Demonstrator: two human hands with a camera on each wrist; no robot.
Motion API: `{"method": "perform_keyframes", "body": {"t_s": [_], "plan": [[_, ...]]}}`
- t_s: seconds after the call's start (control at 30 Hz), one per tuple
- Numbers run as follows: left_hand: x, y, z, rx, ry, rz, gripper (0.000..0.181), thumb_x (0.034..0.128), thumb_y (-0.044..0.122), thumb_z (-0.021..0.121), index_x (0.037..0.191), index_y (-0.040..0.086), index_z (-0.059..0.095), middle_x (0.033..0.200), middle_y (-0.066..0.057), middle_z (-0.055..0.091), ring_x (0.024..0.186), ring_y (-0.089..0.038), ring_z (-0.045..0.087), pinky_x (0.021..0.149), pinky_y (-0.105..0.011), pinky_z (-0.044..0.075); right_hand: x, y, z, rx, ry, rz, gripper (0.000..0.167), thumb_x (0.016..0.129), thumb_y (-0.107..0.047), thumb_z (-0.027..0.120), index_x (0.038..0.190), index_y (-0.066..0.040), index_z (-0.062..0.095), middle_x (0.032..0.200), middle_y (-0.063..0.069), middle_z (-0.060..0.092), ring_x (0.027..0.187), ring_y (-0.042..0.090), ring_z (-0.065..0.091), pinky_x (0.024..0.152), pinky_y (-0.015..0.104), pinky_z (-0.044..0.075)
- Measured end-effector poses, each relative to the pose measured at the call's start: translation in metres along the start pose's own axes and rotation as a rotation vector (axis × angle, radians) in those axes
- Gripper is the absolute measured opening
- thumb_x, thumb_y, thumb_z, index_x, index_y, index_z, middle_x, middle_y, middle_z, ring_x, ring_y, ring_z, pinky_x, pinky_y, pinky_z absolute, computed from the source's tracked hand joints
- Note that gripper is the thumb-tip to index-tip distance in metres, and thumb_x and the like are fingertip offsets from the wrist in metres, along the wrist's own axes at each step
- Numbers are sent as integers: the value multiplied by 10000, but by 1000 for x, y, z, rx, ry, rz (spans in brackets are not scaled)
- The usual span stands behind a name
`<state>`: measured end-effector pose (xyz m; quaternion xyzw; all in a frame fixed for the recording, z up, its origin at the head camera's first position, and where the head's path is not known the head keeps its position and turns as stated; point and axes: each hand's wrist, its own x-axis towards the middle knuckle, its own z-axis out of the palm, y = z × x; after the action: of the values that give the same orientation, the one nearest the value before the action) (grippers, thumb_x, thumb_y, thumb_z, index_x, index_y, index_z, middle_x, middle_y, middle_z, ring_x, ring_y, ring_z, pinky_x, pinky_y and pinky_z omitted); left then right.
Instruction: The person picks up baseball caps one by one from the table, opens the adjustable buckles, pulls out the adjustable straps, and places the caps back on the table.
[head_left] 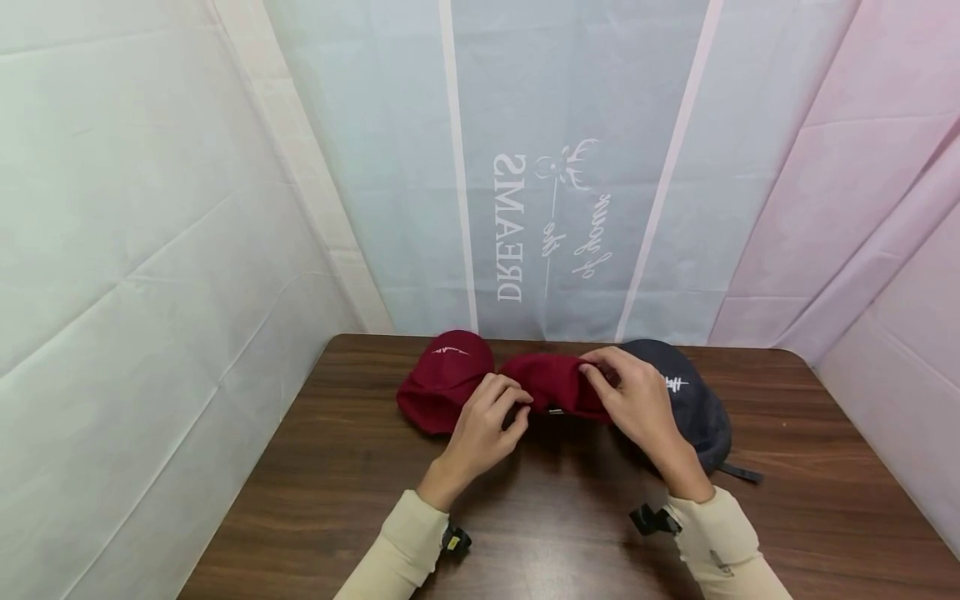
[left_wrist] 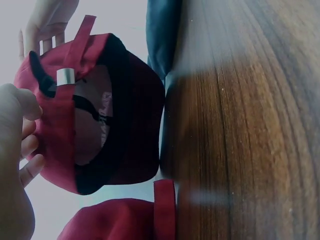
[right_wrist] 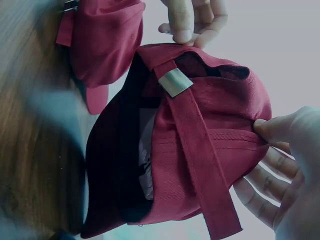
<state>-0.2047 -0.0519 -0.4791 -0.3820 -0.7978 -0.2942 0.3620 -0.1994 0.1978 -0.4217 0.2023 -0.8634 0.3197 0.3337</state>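
Held red cap point(head_left: 543, 379): at the back of the table, between two other caps; woven cloth with stitched seams, the crown soft and creased. Whether its brim touches the wood, cannot tell. Across its back runs a flat cloth strap point(right_wrist: 202, 150), threaded through a smooth silver clasp point(right_wrist: 175, 82), tail end hanging loose. Inside the held red cap, a dark band point(right_wrist: 132, 150) lines the edge; pale lining beyond it carries lettering.

Left hand point(head_left: 480, 425), at the held red cap's left: thumb and fingers bent, pinching its edge. Right hand point(head_left: 637, 400), at its right: thumb on the outer cloth, fingers behind, pinching the crown.

Just left of the held red cap, a second red cap point(head_left: 442, 375): rounded crown, thin white script. To its right, partly behind the right hand, a dark cap point(head_left: 690, 408), white lettering on the rounded crown, narrow strap trailing on the wood.

Below the held red cap, a brown table point(head_left: 360, 450), streaky wood grain, a dull sheen. Behind it, a pale blue cloth hanging point(head_left: 397, 167), white stripes, lettering inverted, faint creases.
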Motion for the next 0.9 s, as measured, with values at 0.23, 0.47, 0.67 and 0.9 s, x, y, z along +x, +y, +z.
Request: {"method": "perform_keyframes", "body": {"t_s": [0.23,0.47,0.67,0.9], "plan": [[0,0,2,-3,12,23,168,902,62,775,1047,109,704,1069,-18,646,966,-172,590,824,-264,521,6,-8,-5,29,12,11,112,942,-85,799,1045,-129,796,907,7,777,693,112,673,642,243,531],[2,0,3,8,33,50,203,881,75,826,1052,110,723,1087,-40,625,975,-179,584,827,-277,523,11,-16,-11,113,23,16,120,935,-53,797,1040,-111,797,885,11,763,695,47,633,666,98,469],[5,1,4,40,84,72,342,833,71,880,1146,108,746,1074,-73,598,937,-192,560,790,-300,506,14,-22,-15,177,27,28,128,938,-34,789,1047,-100,794,880,12,761,699,-5,620,668,97,483],[7,2,8,101,83,40,337,864,105,874,1174,106,741,1068,-86,542,911,-190,514,755,-300,474,12,-26,-16,207,21,70,130,948,-35,778,1060,-100,789,862,5,741,691,6,602,651,107,487]]}}
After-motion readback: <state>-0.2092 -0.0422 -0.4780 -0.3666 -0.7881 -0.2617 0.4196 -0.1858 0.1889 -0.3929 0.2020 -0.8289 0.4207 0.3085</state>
